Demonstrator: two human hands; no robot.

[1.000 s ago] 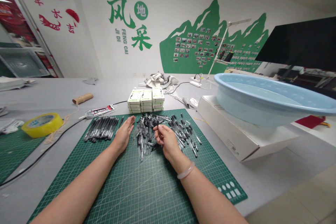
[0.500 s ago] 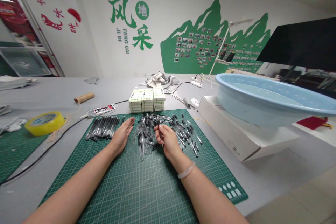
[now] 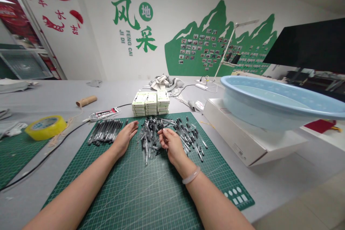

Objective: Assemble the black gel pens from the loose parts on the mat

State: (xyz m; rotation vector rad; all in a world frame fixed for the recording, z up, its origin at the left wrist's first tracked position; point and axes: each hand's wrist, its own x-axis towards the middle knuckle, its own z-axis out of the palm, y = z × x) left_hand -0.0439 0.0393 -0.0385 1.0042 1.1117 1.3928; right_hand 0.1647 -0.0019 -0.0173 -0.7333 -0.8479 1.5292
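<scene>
My left hand (image 3: 125,138) rests edge-down on the green cutting mat (image 3: 134,194), its fingers stretched out and holding nothing. Just left of it lies a neat row of black-capped clear pens (image 3: 105,132). My right hand (image 3: 172,143) is closed in a pinch on a black pen (image 3: 162,126), much of which the fingers hide. Around and behind this hand spreads a loose heap of pens (image 3: 149,133), some lying to its right at various angles. Stacked small white-and-green boxes (image 3: 145,103) stand at the mat's far edge.
At right a blue basin (image 3: 250,109) sits on a white box (image 3: 231,133). To the left are yellow tape (image 3: 45,128), a black cable (image 3: 54,154), a packet (image 3: 104,114) and a wooden cylinder (image 3: 86,100). Grey cloth (image 3: 172,83) lies behind the boxes.
Almost nothing differs. Both hands keep their places, the right still pinching the pen, and the view has shifted very slightly.
</scene>
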